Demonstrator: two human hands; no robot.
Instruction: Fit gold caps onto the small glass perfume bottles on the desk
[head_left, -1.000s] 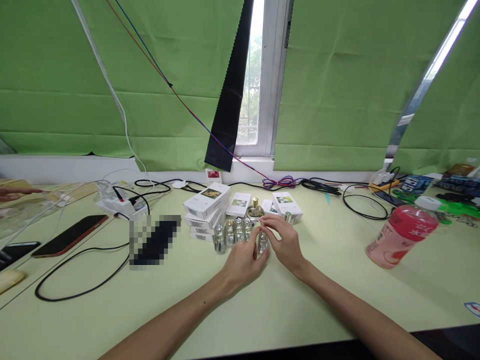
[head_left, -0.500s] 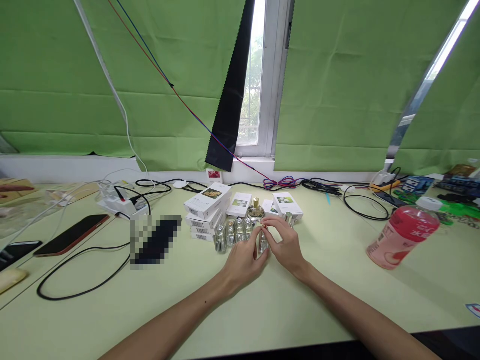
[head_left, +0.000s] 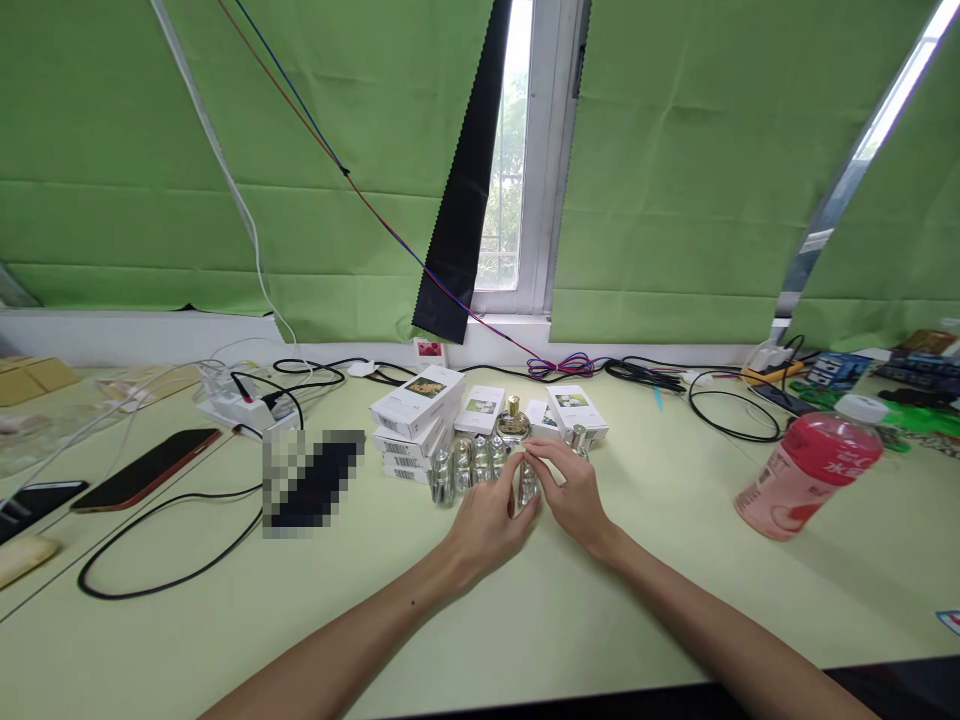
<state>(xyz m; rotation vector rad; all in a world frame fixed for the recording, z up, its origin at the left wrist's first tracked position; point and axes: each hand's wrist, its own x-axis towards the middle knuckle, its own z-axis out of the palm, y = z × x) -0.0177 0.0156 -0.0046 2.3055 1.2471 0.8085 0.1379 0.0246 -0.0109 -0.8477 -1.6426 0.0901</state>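
In the middle of the table, my left hand is closed around a small glass bottle, which is partly hidden by the fingers. My right hand has its fingertips pinched together at the bottle's top, touching the left fingertips; any small part between them is hidden. Left of the hands stand several small clear bottles with silvery tops. Behind the hands is a rounder bottle with a gold cap. Another silver-topped bottle shows just beyond the right hand.
White boxes are stacked behind the bottles, and more white boxes lie right. A pink drink bottle stands on the right. Phones, a power strip and a looped black cable lie left.
My right fingers have drawn closer together at the bottle's top; both hands otherwise stay in place. A brownish shape over the cardboard box at far left is gone.
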